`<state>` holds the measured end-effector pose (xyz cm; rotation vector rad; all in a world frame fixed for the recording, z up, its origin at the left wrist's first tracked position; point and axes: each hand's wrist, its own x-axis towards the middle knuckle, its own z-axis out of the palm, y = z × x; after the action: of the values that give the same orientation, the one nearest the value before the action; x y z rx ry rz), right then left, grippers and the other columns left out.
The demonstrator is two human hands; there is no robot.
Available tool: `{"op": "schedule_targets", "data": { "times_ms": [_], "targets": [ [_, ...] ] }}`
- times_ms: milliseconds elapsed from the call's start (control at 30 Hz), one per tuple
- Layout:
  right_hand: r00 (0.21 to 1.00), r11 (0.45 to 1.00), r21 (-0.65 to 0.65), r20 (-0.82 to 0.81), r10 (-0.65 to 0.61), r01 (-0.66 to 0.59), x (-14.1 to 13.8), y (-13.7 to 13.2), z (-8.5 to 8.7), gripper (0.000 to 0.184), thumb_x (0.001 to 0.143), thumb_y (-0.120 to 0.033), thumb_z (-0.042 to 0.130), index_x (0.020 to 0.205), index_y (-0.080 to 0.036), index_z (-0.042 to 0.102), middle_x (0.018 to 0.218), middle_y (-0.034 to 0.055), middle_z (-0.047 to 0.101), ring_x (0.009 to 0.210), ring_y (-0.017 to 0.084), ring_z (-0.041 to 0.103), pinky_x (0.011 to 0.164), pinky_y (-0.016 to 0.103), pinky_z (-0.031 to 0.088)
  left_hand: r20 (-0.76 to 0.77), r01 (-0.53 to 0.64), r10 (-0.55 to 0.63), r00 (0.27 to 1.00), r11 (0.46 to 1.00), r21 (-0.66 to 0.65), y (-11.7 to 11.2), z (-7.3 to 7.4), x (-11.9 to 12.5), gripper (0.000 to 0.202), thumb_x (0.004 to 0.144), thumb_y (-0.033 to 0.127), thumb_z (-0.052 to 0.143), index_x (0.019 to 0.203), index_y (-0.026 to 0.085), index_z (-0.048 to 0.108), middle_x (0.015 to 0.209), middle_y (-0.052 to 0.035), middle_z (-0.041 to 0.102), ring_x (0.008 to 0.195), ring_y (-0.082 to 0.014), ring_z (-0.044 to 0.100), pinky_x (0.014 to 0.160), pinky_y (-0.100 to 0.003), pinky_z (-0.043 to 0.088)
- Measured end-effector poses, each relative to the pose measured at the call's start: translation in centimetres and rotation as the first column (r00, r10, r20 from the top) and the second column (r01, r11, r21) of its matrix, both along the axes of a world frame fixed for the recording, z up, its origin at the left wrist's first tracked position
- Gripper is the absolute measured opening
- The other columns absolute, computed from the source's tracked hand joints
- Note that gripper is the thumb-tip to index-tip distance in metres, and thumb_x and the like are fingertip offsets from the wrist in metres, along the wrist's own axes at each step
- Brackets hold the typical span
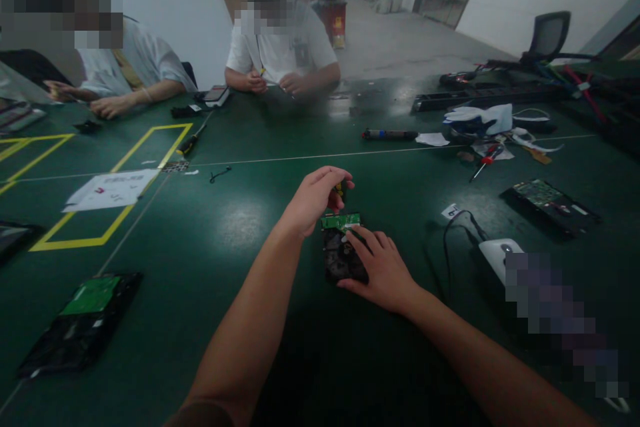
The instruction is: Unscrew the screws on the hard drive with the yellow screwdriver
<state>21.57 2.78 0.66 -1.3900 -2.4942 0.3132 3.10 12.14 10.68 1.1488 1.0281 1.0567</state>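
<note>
In front of me on the green table lies a black hard drive point(339, 259) with a green circuit board point(341, 221) at its far end. My left hand point(316, 199) is closed around a screwdriver with a yellow and black handle point(341, 192), held above the board; its tip is hard to make out. From the right, my right hand point(386, 268) grips the drive, fingertips on its top near the board and thumb at the near edge.
Another drive with a green board point(83, 320) lies left, and a similar one point(550, 207) right. A white corded device point(503, 253), a red-handled screwdriver point(486, 161) and a dark rod point(390, 135) lie around. Two people point(285, 53) sit working across the table.
</note>
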Motion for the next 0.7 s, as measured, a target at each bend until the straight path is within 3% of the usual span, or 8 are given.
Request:
{"op": "schedule_targets", "data": {
  "times_ms": [167, 533, 700],
  "targets": [
    [1.000, 1.000, -0.009, 0.000, -0.002, 0.002, 0.03, 0.01, 0.12, 0.087, 0.084, -0.071, 0.063, 0.153, -0.021, 0.043, 0.161, 0.0135, 0.039, 0.130, 0.040, 0.044, 0.107, 0.058, 0.041, -0.118, 0.003, 0.007, 0.993, 0.996, 0.086, 0.16, -0.41, -0.23, 0.022, 0.093, 0.038, 0.066, 0.092, 0.018, 0.074, 0.068, 0.0013, 0.058, 0.051, -0.0067, 0.049, 0.048, -0.021, 0.035],
    [1.000, 1.000, -0.003, 0.012, -0.005, 0.005, 0.01, -0.04, 0.03, 0.087, 0.085, -0.071, 0.063, 0.153, -0.021, 0.043, 0.161, 0.0137, 0.039, 0.131, 0.039, 0.044, 0.109, 0.057, 0.040, 0.019, 0.051, -0.051, 0.999, 0.999, 0.007, -0.17, 0.06, 0.04, 0.015, 0.092, 0.031, 0.065, 0.098, 0.020, 0.058, 0.101, -0.0051, 0.072, 0.050, -0.0066, 0.058, 0.047, -0.021, 0.045],
    [1.000, 1.000, -0.004, 0.019, -0.006, 0.006, 0.01, -0.01, -0.02, 0.088, 0.085, -0.072, 0.062, 0.153, -0.021, 0.043, 0.162, 0.0128, 0.038, 0.131, 0.040, 0.044, 0.109, 0.057, 0.040, 0.003, 0.037, -0.037, 0.999, 0.999, -0.011, -0.29, 0.42, -0.04, 0.013, 0.093, 0.025, 0.056, 0.093, 0.017, 0.066, 0.088, -0.0032, 0.066, 0.053, -0.0083, 0.061, 0.047, -0.021, 0.045]
  ]
}}
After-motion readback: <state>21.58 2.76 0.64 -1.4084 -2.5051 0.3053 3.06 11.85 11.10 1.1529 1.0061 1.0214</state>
